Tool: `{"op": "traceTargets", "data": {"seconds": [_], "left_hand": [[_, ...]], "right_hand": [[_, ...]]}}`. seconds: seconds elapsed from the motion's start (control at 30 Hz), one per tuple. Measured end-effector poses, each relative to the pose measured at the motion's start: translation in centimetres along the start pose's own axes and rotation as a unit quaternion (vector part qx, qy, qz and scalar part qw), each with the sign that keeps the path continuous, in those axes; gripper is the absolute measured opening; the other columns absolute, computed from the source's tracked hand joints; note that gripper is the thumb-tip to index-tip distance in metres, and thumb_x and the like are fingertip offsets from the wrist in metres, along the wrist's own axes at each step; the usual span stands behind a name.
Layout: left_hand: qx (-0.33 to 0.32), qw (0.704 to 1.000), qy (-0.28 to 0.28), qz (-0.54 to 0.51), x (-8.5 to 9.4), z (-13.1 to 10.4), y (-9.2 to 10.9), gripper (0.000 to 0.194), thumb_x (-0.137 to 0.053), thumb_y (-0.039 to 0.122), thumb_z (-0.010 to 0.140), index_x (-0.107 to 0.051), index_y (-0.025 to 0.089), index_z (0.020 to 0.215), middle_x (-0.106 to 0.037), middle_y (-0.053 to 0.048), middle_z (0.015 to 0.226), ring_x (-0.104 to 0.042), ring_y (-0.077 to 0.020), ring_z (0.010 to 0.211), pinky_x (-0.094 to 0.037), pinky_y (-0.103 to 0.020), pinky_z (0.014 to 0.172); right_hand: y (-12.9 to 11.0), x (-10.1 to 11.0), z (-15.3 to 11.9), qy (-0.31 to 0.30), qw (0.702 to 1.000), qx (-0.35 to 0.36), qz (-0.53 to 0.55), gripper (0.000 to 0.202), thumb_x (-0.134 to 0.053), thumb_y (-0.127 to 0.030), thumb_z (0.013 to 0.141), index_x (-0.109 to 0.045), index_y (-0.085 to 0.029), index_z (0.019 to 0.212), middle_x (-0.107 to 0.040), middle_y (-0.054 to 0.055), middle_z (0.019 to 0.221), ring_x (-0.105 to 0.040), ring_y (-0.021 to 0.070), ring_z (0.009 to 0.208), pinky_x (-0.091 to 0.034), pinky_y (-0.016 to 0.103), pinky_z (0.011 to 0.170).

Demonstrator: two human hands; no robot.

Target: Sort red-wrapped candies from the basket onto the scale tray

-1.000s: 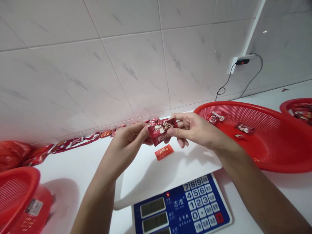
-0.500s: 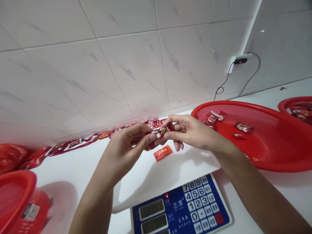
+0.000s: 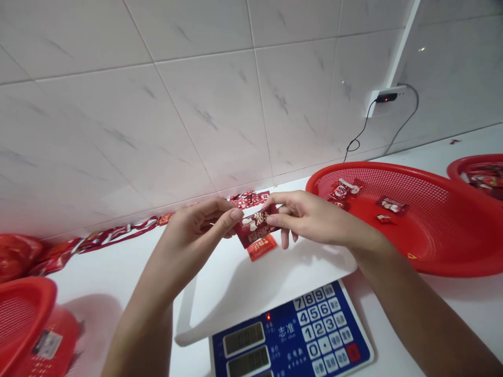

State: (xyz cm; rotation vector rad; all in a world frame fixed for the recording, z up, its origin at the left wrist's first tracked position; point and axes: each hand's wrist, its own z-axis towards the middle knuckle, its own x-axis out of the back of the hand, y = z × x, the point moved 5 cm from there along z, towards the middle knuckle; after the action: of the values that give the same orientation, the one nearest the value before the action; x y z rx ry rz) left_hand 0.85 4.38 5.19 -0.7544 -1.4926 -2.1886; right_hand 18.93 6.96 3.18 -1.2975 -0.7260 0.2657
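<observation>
A dark red packet with pale lettering is stretched between both hands above the white scale tray. My left hand pinches its left end between thumb and fingers. At the right end, my right hand grips it with thumb and index finger, the other fingers loosely curled. Below the packet, a bright orange-red packet lies on the tray, its upper part covered. The blue scale panel with displays and keys faces me.
A large red basket at the right holds several small packets; another red basket stands beyond it. At the left are a red basket and a red bag. Red packets line the tiled wall.
The dark red packet has been turned and spread flatter, so more of its printed face shows. My left thumb has shifted up to its upper left corner.
</observation>
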Motion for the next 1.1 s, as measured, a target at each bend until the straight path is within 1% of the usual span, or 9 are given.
{"op": "traceTargets", "data": {"seconds": [0.1,0.2,0.33,0.5,0.63,0.77,0.9,1.0,1.1], "left_hand": [[0.017,0.999,-0.035,0.014,-0.8,0.1,-0.6,0.030,-0.063,0.047,0.091,-0.072,0.020,0.084,-0.075,-0.004,0.077,-0.069,-0.0192,0.071,-0.050,-0.028,0.062],[0.012,0.999,-0.038,0.003,-1.2,0.2,-0.9,0.027,-0.063,0.044,0.091,-0.068,0.020,0.079,-0.073,-0.004,0.073,-0.068,-0.0197,0.069,-0.051,-0.030,0.062],[-0.018,1.000,-0.001,0.002,-0.4,-0.1,-0.3,0.028,-0.062,0.043,0.092,-0.065,0.020,0.077,-0.070,-0.002,0.067,-0.065,-0.0179,0.064,-0.049,-0.028,0.059],[-0.025,0.999,0.028,0.013,1.1,-0.4,0.5,0.026,-0.065,0.040,0.091,-0.068,0.019,0.076,-0.069,-0.002,0.068,-0.062,-0.0161,0.065,-0.045,-0.025,0.057],[-0.033,0.999,0.020,-0.008,1.0,-0.5,1.0,0.023,-0.066,0.036,0.090,-0.069,0.019,0.075,-0.068,-0.002,0.069,-0.062,-0.0152,0.065,-0.047,-0.024,0.058],[-0.022,0.999,-0.016,-0.036,0.4,-0.8,0.9,0.021,-0.066,0.037,0.093,-0.069,0.020,0.081,-0.071,-0.003,0.074,-0.070,-0.0172,0.070,-0.055,-0.025,0.065],[-0.001,0.996,-0.091,0.001,-0.1,-0.9,0.4,0.021,-0.065,0.042,0.094,-0.073,0.024,0.088,-0.078,-0.006,0.087,-0.078,-0.0235,0.085,-0.062,-0.030,0.075],[-0.008,0.994,-0.107,0.034,-0.4,-0.6,0.3,0.024,-0.064,0.046,0.092,-0.074,0.025,0.085,-0.080,-0.006,0.083,-0.078,-0.0241,0.077,-0.062,-0.028,0.068],[-0.016,0.994,-0.106,0.020,-0.4,-0.3,0.4,0.027,-0.065,0.046,0.091,-0.071,0.024,0.078,-0.078,-0.003,0.076,-0.077,-0.0222,0.070,-0.062,-0.025,0.064]], "right_hand": [[0.1,-0.1,-0.1,0.027,0.998,-0.010,-0.061,0.004,-0.057,-0.018,0.097,-0.061,-0.019,0.096,-0.066,-0.003,0.070,-0.063,0.0113,0.060,-0.043,0.024,0.055],[0.1,-0.4,0.1,0.023,0.999,0.015,-0.040,0.005,-0.056,-0.018,0.098,-0.057,-0.020,0.093,-0.061,-0.006,0.063,-0.061,0.0106,0.058,-0.040,0.024,0.054],[0.1,-0.4,0.4,0.014,0.999,0.043,0.030,0.003,-0.058,-0.022,0.098,-0.059,-0.020,0.100,-0.067,-0.005,0.072,-0.063,0.0093,0.058,-0.041,0.024,0.057],[-0.7,1.4,-1.0,0.103,0.993,0.054,-0.010,0.015,-0.057,-0.024,0.099,-0.069,-0.020,0.108,-0.076,0.002,0.093,-0.066,0.0106,0.069,-0.045,0.024,0.061],[-1.0,1.7,-1.9,0.092,0.995,0.025,-0.024,0.019,-0.065,-0.032,0.096,-0.072,-0.019,0.109,-0.077,0.004,0.090,-0.066,0.0130,0.070,-0.045,0.025,0.059],[-1.1,0.2,-1.3,0.027,0.998,0.049,-0.024,0.016,-0.068,-0.033,0.093,-0.075,-0.020,0.098,-0.074,0.002,0.087,-0.064,0.0135,0.074,-0.045,0.026,0.063],[-1.0,-0.3,-0.4,0.070,0.989,0.042,-0.126,0.012,-0.064,-0.024,0.092,-0.075,-0.019,0.090,-0.070,0.001,0.081,-0.058,0.0131,0.071,-0.038,0.027,0.062],[-1.0,-1.0,0.0,0.065,0.982,0.035,-0.176,0.013,-0.065,-0.024,0.090,-0.069,-0.019,0.078,-0.065,0.000,0.073,-0.053,0.0134,0.068,-0.034,0.029,0.061],[-1.1,-1.5,-0.3,0.071,0.986,0.045,-0.142,0.016,-0.063,-0.027,0.092,-0.069,-0.019,0.080,-0.068,0.001,0.078,-0.058,0.0146,0.074,-0.039,0.030,0.065]]}}
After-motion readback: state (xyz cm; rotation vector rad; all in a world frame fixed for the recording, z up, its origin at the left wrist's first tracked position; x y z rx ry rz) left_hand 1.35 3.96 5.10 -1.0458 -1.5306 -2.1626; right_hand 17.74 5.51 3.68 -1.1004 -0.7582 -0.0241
